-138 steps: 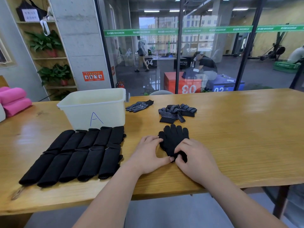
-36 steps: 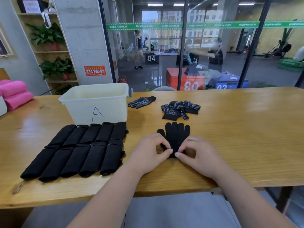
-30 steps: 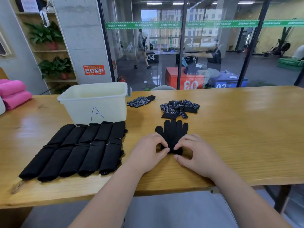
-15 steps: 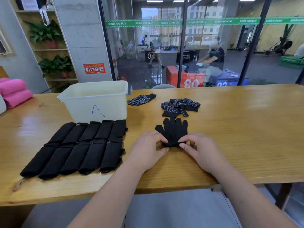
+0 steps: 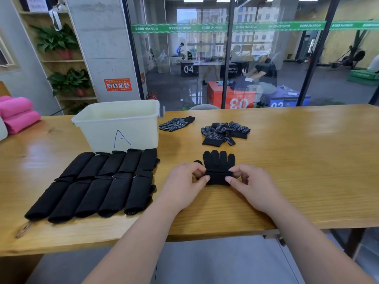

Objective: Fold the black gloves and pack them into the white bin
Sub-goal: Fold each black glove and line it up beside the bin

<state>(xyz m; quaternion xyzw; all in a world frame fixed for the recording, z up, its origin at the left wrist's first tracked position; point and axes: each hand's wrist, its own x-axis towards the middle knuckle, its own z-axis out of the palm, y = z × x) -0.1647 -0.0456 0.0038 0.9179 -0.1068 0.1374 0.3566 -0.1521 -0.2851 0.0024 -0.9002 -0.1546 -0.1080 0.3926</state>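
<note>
While black glove point(image 5: 219, 163) lies centre frame, long axis running toward frame top, left hand point(image 5: 183, 182) and right hand point(image 5: 253, 186) pinch opposite ends of folded cuff point(image 5: 218, 178), equally near.

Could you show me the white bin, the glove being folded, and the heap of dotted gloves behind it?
white bin point(image 5: 98, 130): head view, bare front wall left of the letter A.
glove being folded point(image 5: 218, 163): head view, flat part just below its fingers.
heap of dotted gloves point(image 5: 220, 134): head view, middle of the heap.
</note>
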